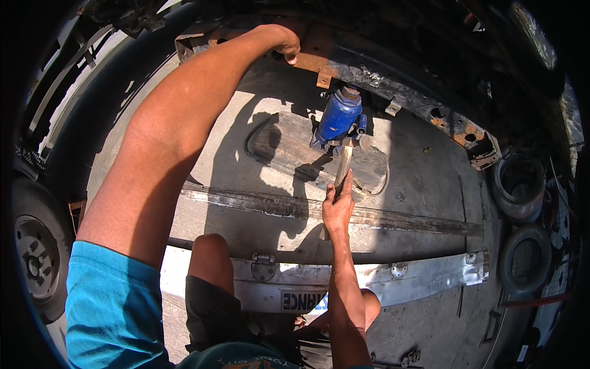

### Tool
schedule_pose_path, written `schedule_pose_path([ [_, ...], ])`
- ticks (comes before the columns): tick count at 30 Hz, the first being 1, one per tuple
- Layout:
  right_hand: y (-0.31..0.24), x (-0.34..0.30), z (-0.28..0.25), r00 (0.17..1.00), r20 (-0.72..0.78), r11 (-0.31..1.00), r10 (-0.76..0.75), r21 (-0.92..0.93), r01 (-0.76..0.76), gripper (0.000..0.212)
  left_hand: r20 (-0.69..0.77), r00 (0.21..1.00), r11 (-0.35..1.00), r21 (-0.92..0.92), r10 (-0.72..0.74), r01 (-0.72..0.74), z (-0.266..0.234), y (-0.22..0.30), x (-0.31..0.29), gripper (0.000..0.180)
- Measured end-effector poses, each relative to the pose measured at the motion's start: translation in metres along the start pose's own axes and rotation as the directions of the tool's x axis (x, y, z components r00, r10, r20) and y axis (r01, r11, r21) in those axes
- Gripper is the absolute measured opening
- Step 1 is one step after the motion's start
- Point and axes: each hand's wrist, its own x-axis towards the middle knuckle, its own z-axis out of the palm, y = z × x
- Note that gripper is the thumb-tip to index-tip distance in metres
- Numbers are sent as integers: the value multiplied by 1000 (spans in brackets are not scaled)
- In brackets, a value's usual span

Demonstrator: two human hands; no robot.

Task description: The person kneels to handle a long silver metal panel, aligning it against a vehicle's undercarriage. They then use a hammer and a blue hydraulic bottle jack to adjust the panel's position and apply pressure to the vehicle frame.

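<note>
At the top, my left hand (286, 45) curls over the edge of a rusty metal beam (313, 61) that spans the view. Its fingers are partly hidden behind the hand itself. A blue bottle jack (339, 115) stands beneath the beam, its top at the beam's underside. Under the jack lies a thick wooden block (286, 144) with rounded ends and a rope loop. My right hand (339, 209) is closed around the wooden handle of a hammer (346, 165). The hammer's head is right at the jack's base.
A long metal strip (405, 219) lies across the concrete floor (430, 166). Nearer to my knees is a white metal bumper panel (424, 275) with hinges. Tires (524, 258) stand at the right, and a vehicle wheel (38, 252) is at the left.
</note>
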Motion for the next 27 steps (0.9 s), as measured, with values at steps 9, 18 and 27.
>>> schedule_pose_path([
  [9,11,5,1,996,62,997,-61,-38,64,72,-13,984,961,214,180,-173,-13,13,-23,52],
  [18,-1,-37,15,949,251,971,-191,-91,220,81,10,997,988,130,79,-80,3,-22,17,51],
  [27,111,-96,53,634,771,827,-55,-321,462,61,-32,997,995,71,72,-69,-14,13,-20,50],
])
